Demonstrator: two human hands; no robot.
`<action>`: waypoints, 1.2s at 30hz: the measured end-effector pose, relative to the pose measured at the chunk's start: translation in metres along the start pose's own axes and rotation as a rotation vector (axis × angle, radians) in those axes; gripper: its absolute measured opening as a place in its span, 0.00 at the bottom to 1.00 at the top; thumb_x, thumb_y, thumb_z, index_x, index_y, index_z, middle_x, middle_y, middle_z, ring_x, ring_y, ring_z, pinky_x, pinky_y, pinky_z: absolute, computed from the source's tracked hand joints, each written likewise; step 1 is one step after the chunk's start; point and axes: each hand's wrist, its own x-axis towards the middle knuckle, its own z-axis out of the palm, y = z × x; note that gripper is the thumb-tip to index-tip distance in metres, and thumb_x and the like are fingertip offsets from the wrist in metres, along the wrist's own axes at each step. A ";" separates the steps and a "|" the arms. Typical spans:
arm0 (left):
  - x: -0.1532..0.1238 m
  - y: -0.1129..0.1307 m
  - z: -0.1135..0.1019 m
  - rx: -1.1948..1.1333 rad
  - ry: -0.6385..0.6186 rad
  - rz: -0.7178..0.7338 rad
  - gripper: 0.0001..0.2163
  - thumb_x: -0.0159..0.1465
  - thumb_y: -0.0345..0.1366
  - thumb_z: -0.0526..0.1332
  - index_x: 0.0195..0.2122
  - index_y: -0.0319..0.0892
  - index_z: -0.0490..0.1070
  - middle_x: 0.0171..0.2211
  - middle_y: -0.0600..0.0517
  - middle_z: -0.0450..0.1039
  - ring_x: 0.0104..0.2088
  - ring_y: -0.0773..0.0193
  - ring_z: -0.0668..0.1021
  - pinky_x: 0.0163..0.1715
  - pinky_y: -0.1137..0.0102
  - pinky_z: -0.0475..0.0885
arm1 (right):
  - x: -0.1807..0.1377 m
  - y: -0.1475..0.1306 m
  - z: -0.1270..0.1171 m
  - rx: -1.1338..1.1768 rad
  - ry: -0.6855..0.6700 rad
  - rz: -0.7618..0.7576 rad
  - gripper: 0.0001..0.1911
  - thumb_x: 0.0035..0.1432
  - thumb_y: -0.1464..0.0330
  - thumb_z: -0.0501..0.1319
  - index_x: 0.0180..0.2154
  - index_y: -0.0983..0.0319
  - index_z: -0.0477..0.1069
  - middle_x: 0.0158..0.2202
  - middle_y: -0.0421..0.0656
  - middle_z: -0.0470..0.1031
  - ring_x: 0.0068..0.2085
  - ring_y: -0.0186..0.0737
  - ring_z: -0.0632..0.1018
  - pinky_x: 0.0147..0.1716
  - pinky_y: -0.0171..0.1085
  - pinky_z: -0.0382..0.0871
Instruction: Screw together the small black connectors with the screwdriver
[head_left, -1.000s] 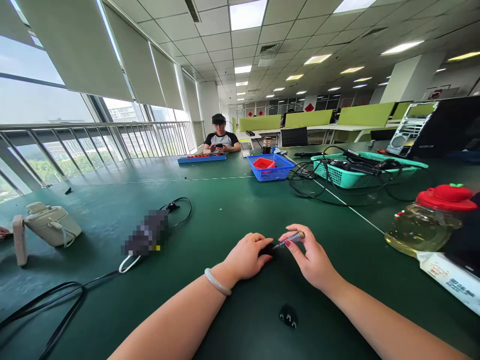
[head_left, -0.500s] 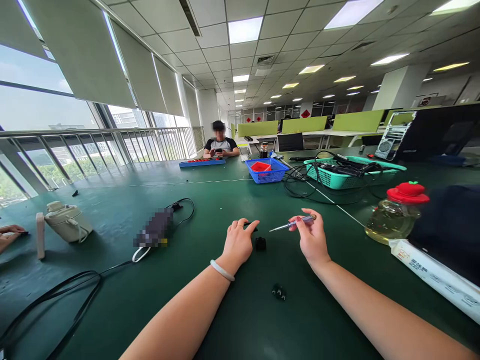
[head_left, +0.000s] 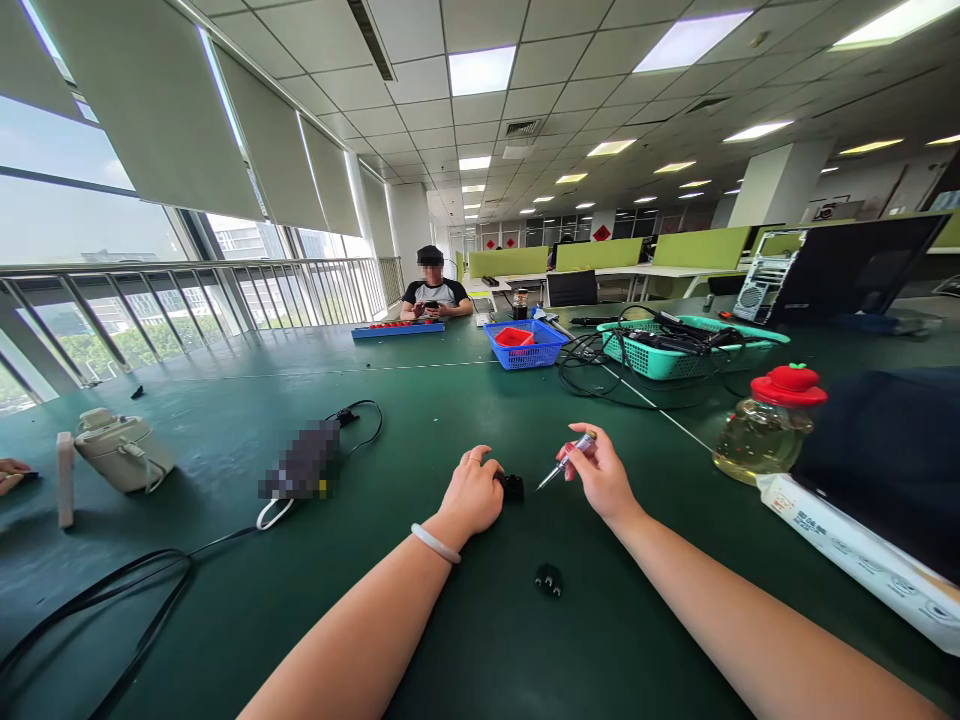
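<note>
My left hand (head_left: 472, 492), with a pale bracelet at its wrist, rests on the green table with its fingers curled. Its thumb and fingertips close against a small black block (head_left: 513, 487); part of the block is hidden by the hand. In my right hand (head_left: 602, 478) is a screwdriver (head_left: 559, 471) with a clear handle. Its shaft slants down to the left, and the tip is just right of the black block, apart from it. Closer to me, a small dark glossy piece (head_left: 548, 580) with a few bright spots lies on the table.
A dark pixelated item (head_left: 304, 460) with a black cable lies left, by a beige bottle (head_left: 124, 450). Ahead are a blue basket (head_left: 529, 355) and a green basket (head_left: 660, 362) of cables. Right are a red-lidded jar (head_left: 765, 435) and white packet (head_left: 855, 560). A person (head_left: 433, 290) sits opposite.
My left hand has lowered onto the black block, its thumb and fingers drawn in. My right hand has moved left, and the screwdriver now points more steeply down. The view has shifted slightly.
</note>
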 end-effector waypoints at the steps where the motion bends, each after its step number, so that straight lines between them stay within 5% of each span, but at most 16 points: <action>1: 0.000 0.000 0.000 -0.024 -0.029 0.039 0.17 0.63 0.28 0.51 0.49 0.39 0.75 0.62 0.42 0.62 0.62 0.53 0.65 0.62 0.58 0.62 | 0.000 0.001 0.000 -0.001 -0.003 0.002 0.24 0.56 0.53 0.61 0.48 0.60 0.61 0.29 0.37 0.73 0.23 0.34 0.71 0.28 0.39 0.70; 8: -0.011 0.022 -0.009 -0.085 -0.188 0.147 0.25 0.62 0.27 0.49 0.60 0.44 0.65 0.60 0.49 0.68 0.61 0.57 0.67 0.61 0.55 0.62 | 0.000 0.001 0.001 0.011 -0.019 0.018 0.24 0.56 0.54 0.61 0.49 0.60 0.61 0.29 0.38 0.73 0.23 0.33 0.71 0.27 0.38 0.70; 11: -0.022 0.042 -0.014 -0.079 -0.169 0.124 0.20 0.68 0.38 0.48 0.60 0.46 0.64 0.56 0.48 0.72 0.57 0.53 0.70 0.57 0.52 0.64 | 0.000 -0.001 0.000 0.027 0.022 0.007 0.23 0.56 0.55 0.61 0.48 0.60 0.61 0.28 0.37 0.72 0.22 0.33 0.70 0.26 0.37 0.69; 17: -0.043 0.071 -0.022 -0.053 -0.212 0.080 0.30 0.65 0.57 0.49 0.63 0.45 0.60 0.52 0.42 0.73 0.53 0.45 0.72 0.53 0.49 0.66 | 0.001 -0.004 -0.001 0.035 0.113 -0.028 0.20 0.58 0.57 0.60 0.48 0.59 0.61 0.27 0.36 0.72 0.21 0.32 0.70 0.23 0.35 0.68; 21: -0.054 0.078 -0.022 -0.063 -0.247 0.112 0.35 0.62 0.62 0.51 0.62 0.44 0.62 0.55 0.39 0.70 0.54 0.42 0.70 0.53 0.46 0.65 | 0.002 -0.002 -0.001 0.040 0.105 -0.025 0.20 0.58 0.57 0.60 0.47 0.59 0.61 0.27 0.35 0.71 0.21 0.32 0.69 0.22 0.35 0.67; 25: -0.060 0.080 -0.016 -0.107 -0.259 0.141 0.42 0.58 0.65 0.53 0.68 0.47 0.53 0.65 0.38 0.57 0.63 0.35 0.60 0.59 0.39 0.57 | 0.003 -0.001 -0.001 0.041 0.081 -0.018 0.20 0.57 0.56 0.60 0.47 0.59 0.61 0.27 0.36 0.71 0.21 0.32 0.69 0.23 0.36 0.68; 30: -0.053 0.073 -0.008 -0.094 -0.261 0.114 0.43 0.57 0.63 0.57 0.69 0.48 0.48 0.68 0.39 0.52 0.67 0.32 0.52 0.60 0.33 0.49 | 0.003 -0.001 0.000 0.055 0.071 -0.002 0.21 0.56 0.56 0.60 0.47 0.59 0.61 0.26 0.36 0.71 0.20 0.32 0.69 0.23 0.35 0.67; 36: -0.035 0.059 -0.006 -0.123 -0.219 0.145 0.29 0.65 0.53 0.55 0.64 0.48 0.59 0.64 0.44 0.62 0.66 0.42 0.58 0.63 0.41 0.53 | 0.004 0.000 0.002 0.053 0.081 0.023 0.21 0.56 0.56 0.61 0.47 0.59 0.61 0.26 0.36 0.71 0.20 0.31 0.69 0.23 0.36 0.68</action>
